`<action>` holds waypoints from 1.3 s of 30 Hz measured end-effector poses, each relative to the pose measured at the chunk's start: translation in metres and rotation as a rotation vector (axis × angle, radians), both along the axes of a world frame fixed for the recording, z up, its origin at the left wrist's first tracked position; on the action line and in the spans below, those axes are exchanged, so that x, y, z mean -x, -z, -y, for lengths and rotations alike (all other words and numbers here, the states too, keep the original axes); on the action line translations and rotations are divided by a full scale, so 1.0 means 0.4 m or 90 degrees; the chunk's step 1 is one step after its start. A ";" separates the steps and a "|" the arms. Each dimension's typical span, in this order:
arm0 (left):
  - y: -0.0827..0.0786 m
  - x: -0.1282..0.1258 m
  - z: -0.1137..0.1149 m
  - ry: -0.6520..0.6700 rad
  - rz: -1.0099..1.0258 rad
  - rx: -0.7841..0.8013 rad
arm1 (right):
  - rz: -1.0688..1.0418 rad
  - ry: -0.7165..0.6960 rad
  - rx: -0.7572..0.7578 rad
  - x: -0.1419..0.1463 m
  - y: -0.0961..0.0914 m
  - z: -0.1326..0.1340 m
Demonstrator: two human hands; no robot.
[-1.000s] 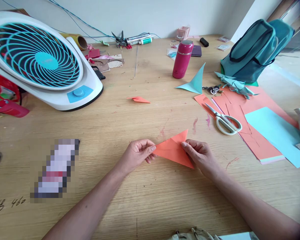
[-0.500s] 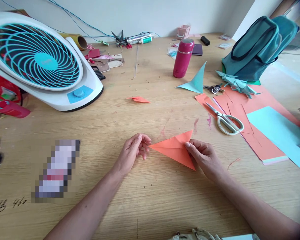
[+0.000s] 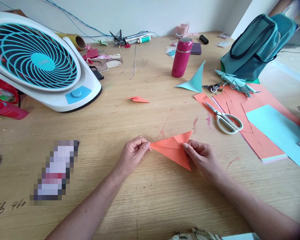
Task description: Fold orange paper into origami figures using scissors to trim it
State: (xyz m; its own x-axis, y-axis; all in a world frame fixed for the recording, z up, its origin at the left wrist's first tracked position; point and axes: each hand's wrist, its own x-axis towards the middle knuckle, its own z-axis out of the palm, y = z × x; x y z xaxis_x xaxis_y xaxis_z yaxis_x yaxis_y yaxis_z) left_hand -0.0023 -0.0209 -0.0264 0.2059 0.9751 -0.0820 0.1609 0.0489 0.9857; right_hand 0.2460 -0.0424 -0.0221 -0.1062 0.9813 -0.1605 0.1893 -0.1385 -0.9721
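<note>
An orange paper folded into a triangle lies on the wooden table in front of me. My left hand pinches its left tip with curled fingers. On the paper's right side rests my right hand, thumb on top and fingers closed on the fold.
A white and teal fan stands at the left. Scissors lie on orange and light blue sheets at the right, near a teal backpack, a teal folded paper and a pink bottle. A small orange scrap lies mid-table.
My left hand let go of the paper's left tip half a second ago and has pinched it again. The paper shifted slightly; my right hand stayed on it.
</note>
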 end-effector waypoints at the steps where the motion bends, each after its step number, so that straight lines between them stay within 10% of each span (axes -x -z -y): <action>1: 0.001 0.001 -0.001 0.000 -0.001 0.001 | 0.001 0.000 0.000 0.000 0.000 0.000; 19: -0.008 -0.043 0.031 -0.101 0.100 0.144 | -0.033 0.029 -0.041 0.033 0.017 0.029; 39: 0.008 -0.094 0.072 -0.114 0.089 -0.017 | 0.001 0.019 -0.091 0.074 0.025 0.052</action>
State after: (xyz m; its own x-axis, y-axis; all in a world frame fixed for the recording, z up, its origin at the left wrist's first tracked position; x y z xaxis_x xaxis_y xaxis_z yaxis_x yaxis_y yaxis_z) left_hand 0.0352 -0.0498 -0.0294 0.0372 0.9986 -0.0386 0.0138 0.0381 0.9992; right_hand 0.2163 -0.0632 -0.0320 -0.0766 0.9969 -0.0190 0.1891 -0.0042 -0.9820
